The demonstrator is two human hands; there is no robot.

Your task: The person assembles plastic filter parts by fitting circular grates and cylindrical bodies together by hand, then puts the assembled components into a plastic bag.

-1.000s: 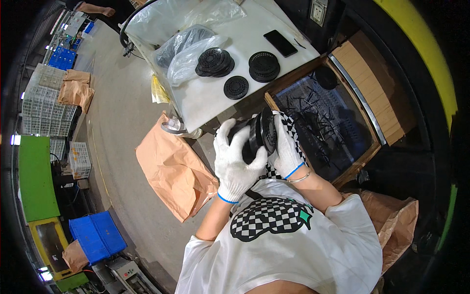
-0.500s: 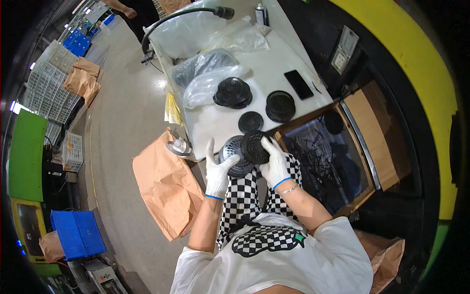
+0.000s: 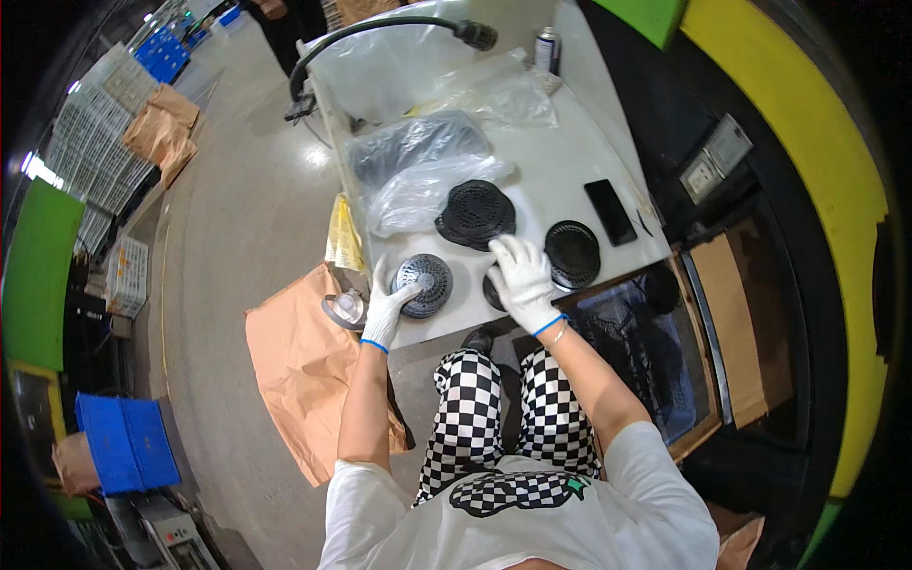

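Observation:
My left hand (image 3: 388,309), in a white glove with a blue cuff, grips a domed round black perforated cover (image 3: 424,285) over the near left of the white table (image 3: 427,330), thumb on its top and fingers along its edge. My gloved right hand (image 3: 522,283) reaches over the table with its fingers stretched out and nothing seen in them. Its fingertips are beside a pile of black perforated discs (image 3: 477,213). Under that hand, a smaller black disc (image 3: 493,289) is mostly hidden. Right of it is a stack of round black covers (image 3: 572,255).
Clear plastic bags (image 3: 418,157), a phone (image 3: 610,212) and a spray can (image 3: 547,49) lie or stand on the table. A bendy black lamp (image 3: 380,30) arches at its far left. At the right is a wood-framed opening (image 3: 646,332); brown paper (image 3: 309,370) is left.
My right hand has let go of the black disc and moved forward to the pile, which now has a disc spread on top. My left hand has carried its cover from above my lap to the table.

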